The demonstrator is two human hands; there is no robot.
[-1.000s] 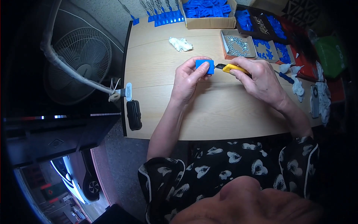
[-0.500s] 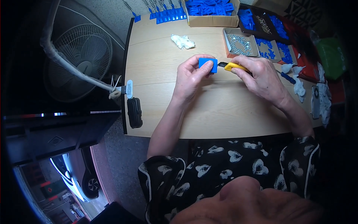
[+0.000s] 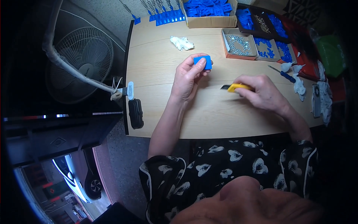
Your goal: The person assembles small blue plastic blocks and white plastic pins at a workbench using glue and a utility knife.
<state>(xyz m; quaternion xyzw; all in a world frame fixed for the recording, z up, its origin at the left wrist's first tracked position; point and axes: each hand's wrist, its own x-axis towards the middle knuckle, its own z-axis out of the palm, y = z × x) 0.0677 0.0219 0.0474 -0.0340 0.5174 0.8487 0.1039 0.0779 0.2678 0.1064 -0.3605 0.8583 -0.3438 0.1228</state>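
Note:
My left hand [image 3: 187, 75] is closed on a small flat blue plastic piece [image 3: 204, 64], thumb on its face and fingers behind it. In my right hand [image 3: 261, 91] is a yellow utility knife [image 3: 235, 87] with a dark blade pointing left. The blade is apart from the blue piece, lower and to its right, above the bare wooden table [image 3: 209, 115]. My fingers cover the back end of the knife.
A crumpled white tissue [image 3: 182, 43] lies beyond my left hand. Along the back right stand a carton of blue parts [image 3: 210, 21], a box of small metal pieces [image 3: 225, 52] and smaller boxes. A screwdriver [image 3: 286, 76] lies at right, a black case [image 3: 135, 113] at left.
My right hand has drawn the knife down and away from the blue piece. My left hand has shifted slightly left with the piece still in it.

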